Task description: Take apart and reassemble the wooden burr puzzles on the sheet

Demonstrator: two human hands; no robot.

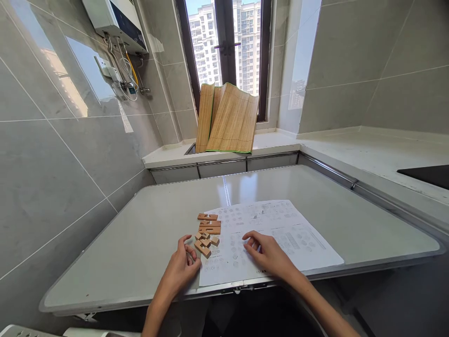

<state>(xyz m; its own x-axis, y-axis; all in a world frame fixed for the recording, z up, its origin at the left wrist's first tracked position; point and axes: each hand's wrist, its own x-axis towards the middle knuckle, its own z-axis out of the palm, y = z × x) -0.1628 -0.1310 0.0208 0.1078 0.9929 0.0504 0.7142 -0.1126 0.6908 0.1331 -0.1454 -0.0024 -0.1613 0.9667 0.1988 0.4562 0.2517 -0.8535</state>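
Observation:
Several light wooden blocks [204, 249] lie in a loose group on the left edge of a large printed paper sheet [280, 243]. Just behind them, flat brown wooden pieces with cut-outs [209, 229] lie in rows, one of them [207, 216] slightly farther back. My left hand [181, 267] rests at the left of the blocks with its fingers curled and apart, holding nothing. Over the middle of the sheet is my right hand [264, 250], its fingers loosely bent and apart, with nothing in them.
A pale folding table [140, 243] bears the sheet. Beyond its far edge, folded bamboo mats [233, 119] lean before a window on a white counter [273, 140]. The counter continues along the right, with a black panel [426, 175] on it. A tiled wall stands at the left.

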